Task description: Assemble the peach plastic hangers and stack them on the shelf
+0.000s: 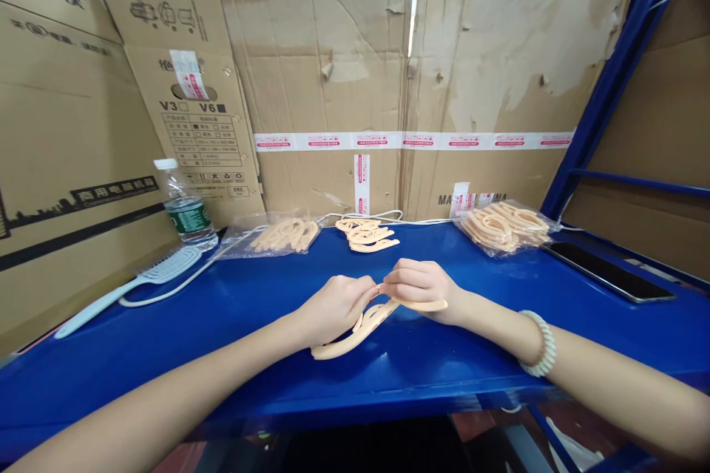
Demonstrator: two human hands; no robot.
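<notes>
Over the front of the blue tabletop, my left hand (339, 309) and my right hand (424, 287) meet with their fingertips nearly touching. Both are closed in a pinch on a beige plastic folding hanger (355, 340). One curved arm of it slopes down to the left beneath my left hand; another (424, 305) sticks out to the right under my right hand. The small part between my fingertips is mostly hidden. Just behind my hands lies a loose pile of similar beige hangers (369, 235).
Clear bags of beige hangers lie at back left (285, 234) and back right (502, 225). A phone (610, 271) rests at right. At left are a water bottle (188, 211), a pale hairbrush (133, 284) and a white cable (171, 294). Cardboard walls (333, 89) enclose the blue table (266, 384).
</notes>
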